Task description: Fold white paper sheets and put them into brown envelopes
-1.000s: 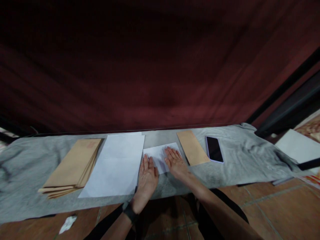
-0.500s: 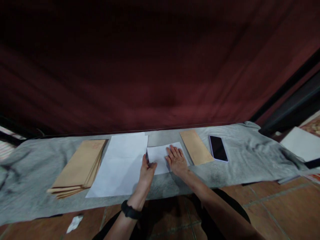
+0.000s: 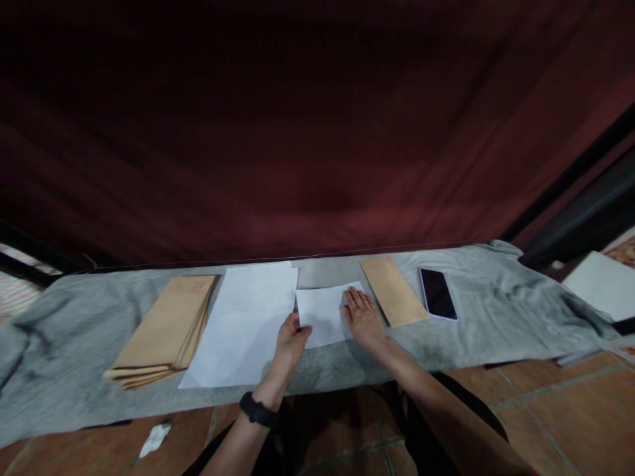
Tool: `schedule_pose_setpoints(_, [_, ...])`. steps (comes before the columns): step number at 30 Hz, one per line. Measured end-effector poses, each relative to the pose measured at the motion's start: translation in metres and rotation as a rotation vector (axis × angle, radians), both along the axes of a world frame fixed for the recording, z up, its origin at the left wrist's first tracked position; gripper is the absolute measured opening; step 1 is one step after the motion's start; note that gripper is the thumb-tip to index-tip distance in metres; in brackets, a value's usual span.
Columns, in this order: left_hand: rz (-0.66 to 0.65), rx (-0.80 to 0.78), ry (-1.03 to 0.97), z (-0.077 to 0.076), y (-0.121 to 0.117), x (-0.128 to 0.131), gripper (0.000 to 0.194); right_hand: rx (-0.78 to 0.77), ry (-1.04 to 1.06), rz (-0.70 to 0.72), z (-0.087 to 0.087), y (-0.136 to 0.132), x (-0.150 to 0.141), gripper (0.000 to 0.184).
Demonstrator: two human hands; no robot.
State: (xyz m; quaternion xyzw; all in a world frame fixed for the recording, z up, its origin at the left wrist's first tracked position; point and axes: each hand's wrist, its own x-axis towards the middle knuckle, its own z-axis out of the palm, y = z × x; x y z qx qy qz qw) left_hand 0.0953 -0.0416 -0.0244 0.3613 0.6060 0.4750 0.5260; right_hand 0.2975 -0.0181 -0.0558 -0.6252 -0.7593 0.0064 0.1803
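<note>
A smaller white piece of paper [image 3: 322,316], apparently folded, lies on a grey cloth in front of me. My left hand [image 3: 292,337] pinches its lower left edge between thumb and fingers. Flat on its right end rests my right hand [image 3: 364,318], fingers stretched out and pressing down. Just left of my left hand are larger white sheets [image 3: 243,330] with a crease across them. A single brown envelope [image 3: 394,291] lies to the right of my right hand.
A stack of brown envelopes [image 3: 163,324] lies at the left. A phone [image 3: 438,294] sits right of the single envelope. The grey cloth [image 3: 501,304] covers the long narrow surface, with a dark red curtain [image 3: 317,165] behind. A white scrap [image 3: 155,439] is on the tiled floor.
My right hand has slid slightly right toward the paper's right edge. My left hand has closed its thumb and fingers on the left edge. The view has shifted a little.
</note>
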Motion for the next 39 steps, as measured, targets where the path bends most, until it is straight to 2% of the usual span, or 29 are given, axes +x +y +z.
schedule_pose_setpoints(2, [0.011, -0.039, -0.006, 0.004, -0.004, -0.001, 0.028, 0.003, 0.041, 0.081, 0.009, -0.006, 0.001, 0.049])
schedule_pose_setpoints(4, [0.026, -0.054, -0.029, 0.008, -0.006, -0.001, 0.025, 0.005, 0.071, 0.242, 0.02, -0.016, 0.0, 0.051])
schedule_pose_setpoints(6, [0.045, -0.066, -0.074, 0.011, -0.007, -0.001, 0.024, 0.002, 0.069, 0.423, 0.029, -0.026, -0.002, 0.059])
schedule_pose_setpoints(8, [0.061, -0.087, -0.138, 0.013, -0.007, 0.0, 0.025, 0.009, 0.042, 0.532, 0.033, -0.034, -0.004, 0.067])
schedule_pose_setpoints(12, [0.027, -0.172, -0.316, 0.014, -0.011, 0.006, 0.032, 0.066, -0.025, 0.508, 0.03, -0.037, -0.006, 0.056])
schedule_pose_setpoints(14, [-0.008, -0.166, -0.389, 0.019, -0.013, 0.008, 0.037, 0.097, -0.003, 0.48, 0.029, -0.034, -0.004, 0.057])
schedule_pose_setpoints(18, [-0.076, -0.094, -0.506, 0.036, -0.009, 0.001, 0.039, 0.124, 0.241, 0.478, 0.034, -0.029, -0.002, 0.048])
schedule_pose_setpoints(22, [0.018, -0.116, -0.575, 0.047, 0.0, -0.014, 0.041, 0.122, 0.483, 0.5, 0.039, -0.028, -0.002, 0.043])
schedule_pose_setpoints(24, [0.062, -0.117, -0.534, 0.046, 0.002, -0.02, 0.037, 0.106, 0.498, 0.533, 0.039, -0.03, 0.0, 0.042])
schedule_pose_setpoints(26, [0.062, -0.103, -0.407, 0.044, 0.001, -0.024, 0.042, 0.077, 0.429, 0.581, 0.04, -0.035, 0.003, 0.04])
schedule_pose_setpoints(28, [-0.005, -0.088, -0.272, 0.044, -0.003, -0.03, 0.06, 0.041, 0.303, 0.635, 0.04, -0.041, 0.007, 0.04])
schedule_pose_setpoints(30, [-0.123, -0.098, -0.218, 0.046, -0.006, -0.037, 0.072, 0.005, 0.198, 0.664, 0.037, -0.05, 0.01, 0.043])
schedule_pose_setpoints(32, [-0.245, -0.139, -0.25, 0.048, -0.006, -0.044, 0.068, -0.043, 0.188, 0.647, 0.031, -0.06, 0.01, 0.041])
schedule_pose_setpoints(34, [-0.274, -0.145, -0.278, 0.047, -0.003, -0.048, 0.06, -0.109, 0.282, 0.563, 0.022, -0.066, 0.008, 0.038])
schedule_pose_setpoints(36, [-0.197, -0.061, -0.219, 0.04, 0.003, -0.047, 0.054, -0.157, 0.431, 0.385, 0.012, -0.067, 0.007, 0.033])
schedule_pose_setpoints(39, [-0.089, 0.126, 0.037, 0.022, 0.011, -0.035, 0.051, -0.178, 0.64, 0.057, 0.001, -0.058, 0.01, 0.027])
